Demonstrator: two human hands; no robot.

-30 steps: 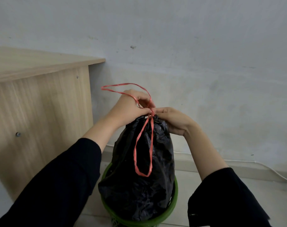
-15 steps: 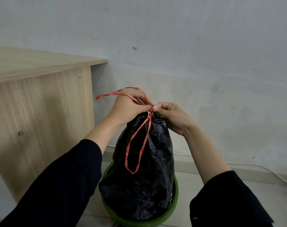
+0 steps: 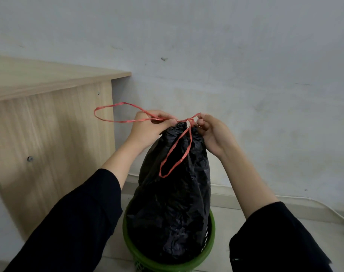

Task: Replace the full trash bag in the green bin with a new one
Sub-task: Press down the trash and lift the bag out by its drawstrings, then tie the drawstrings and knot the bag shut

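Note:
A full black trash bag (image 3: 173,209) stands upright in the green bin (image 3: 209,250) on the floor, its neck gathered tight at the top. A red drawstring (image 3: 175,154) crosses at the neck; one loop hangs down the bag's front, another sticks out to the left. My left hand (image 3: 149,128) pinches the left loop's strands just beside the neck. On the other side of the neck, my right hand (image 3: 212,134) pinches the string's end. The bin's lower part is cut off by the frame's edge.
A light wooden desk (image 3: 49,122) stands close on the left, its side panel next to the bin. A grey wall (image 3: 245,75) is right behind. A white cable (image 3: 324,205) runs along the baseboard at the right. Pale floor tiles lie to the bin's right.
My hands have pulled apart sideways at the bag's neck. The left loop now stretches out farther left, and the hanging loop has grown shorter.

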